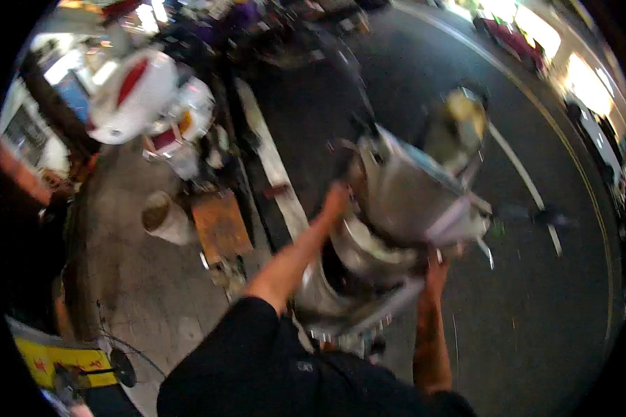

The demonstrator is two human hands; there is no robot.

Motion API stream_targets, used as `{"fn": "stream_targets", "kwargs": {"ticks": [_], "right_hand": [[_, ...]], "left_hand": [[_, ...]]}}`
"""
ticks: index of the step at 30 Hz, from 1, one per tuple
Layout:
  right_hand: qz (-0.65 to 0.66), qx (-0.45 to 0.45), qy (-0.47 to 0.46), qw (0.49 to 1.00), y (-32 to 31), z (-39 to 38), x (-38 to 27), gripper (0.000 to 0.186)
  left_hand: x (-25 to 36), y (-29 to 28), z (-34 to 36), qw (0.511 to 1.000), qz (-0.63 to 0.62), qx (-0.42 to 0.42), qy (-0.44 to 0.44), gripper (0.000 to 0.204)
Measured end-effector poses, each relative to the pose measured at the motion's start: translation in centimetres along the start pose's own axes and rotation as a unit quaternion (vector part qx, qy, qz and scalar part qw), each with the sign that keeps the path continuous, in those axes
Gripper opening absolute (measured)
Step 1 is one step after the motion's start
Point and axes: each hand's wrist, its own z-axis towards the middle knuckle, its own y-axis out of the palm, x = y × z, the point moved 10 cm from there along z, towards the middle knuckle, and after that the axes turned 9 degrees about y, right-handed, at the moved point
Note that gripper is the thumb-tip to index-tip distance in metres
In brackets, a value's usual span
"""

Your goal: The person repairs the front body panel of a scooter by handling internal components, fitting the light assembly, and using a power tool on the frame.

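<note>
A silver motor scooter (410, 187) stands in front of me at the road's edge, blurred by motion. My left arm reaches far forward, and my left hand (337, 198) is against the scooter's left side, by a dark part that may be a handle. Its fingers are smeared. Lower down on the right, my right hand (436, 267) grips the edge of the scooter's pale bodywork. Between my arms a dark hollow (337, 271) shows in the body. A blurred yellowish rounded shape (466, 118) sits beyond the scooter; I cannot make out what it is.
A white scooter (135, 97) with a red tail light is parked at the upper left. Below it are a pale bucket (167, 219) and a rusty orange-brown board (221, 226) on the pavement. A yellow panel (66, 361) lies lower left. Vehicles (598, 139) line the road's far side.
</note>
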Motion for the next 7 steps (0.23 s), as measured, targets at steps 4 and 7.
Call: {"fn": "stream_targets", "kwargs": {"ticks": [4,7], "right_hand": [[-0.017,-0.033,-0.049,0.998,1.1,-0.1,-2.7,0.049],[-0.032,-0.012,-0.056,0.998,-1.2,0.9,-0.4,0.046]], "left_hand": [[2.2,-3.8,0.7,0.993,-0.046,0.051,0.092,0.029],[1.0,-2.0,-0.7,0.999,-0.043,-0.014,0.021,0.05]]}}
